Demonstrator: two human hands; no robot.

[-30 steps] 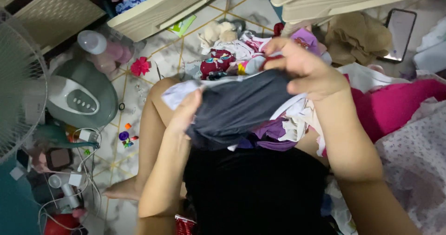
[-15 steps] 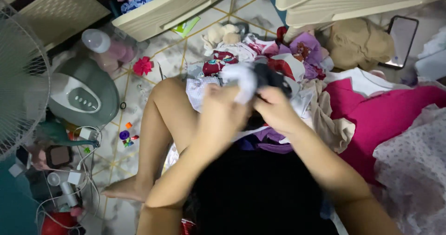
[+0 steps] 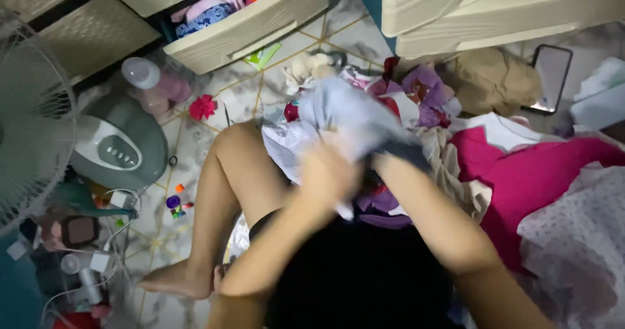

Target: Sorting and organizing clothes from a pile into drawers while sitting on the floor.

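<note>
Garment (image 3: 348, 117), a small pale grey-white piece of clothing, is bunched above the person's lap, just in front of a heap of mixed clothes (image 3: 416, 88) on the tiled floor (image 3: 195, 140). The left hand (image 3: 329, 173), blurred with motion, is closed on its near edge; the right hand (image 3: 390, 156) is mostly hidden under the cloth, seemingly gripping it, though its fingers cannot be made out. To fold it well, it likely helps to pinch two corners, pull the fabric flat and taut over the lap, and keep it apart from the heap and the pink cloth (image 3: 540, 173) at the right. An open drawer (image 3: 260, 20) sits beyond, a fan (image 3: 117, 150) at the left.
</note>
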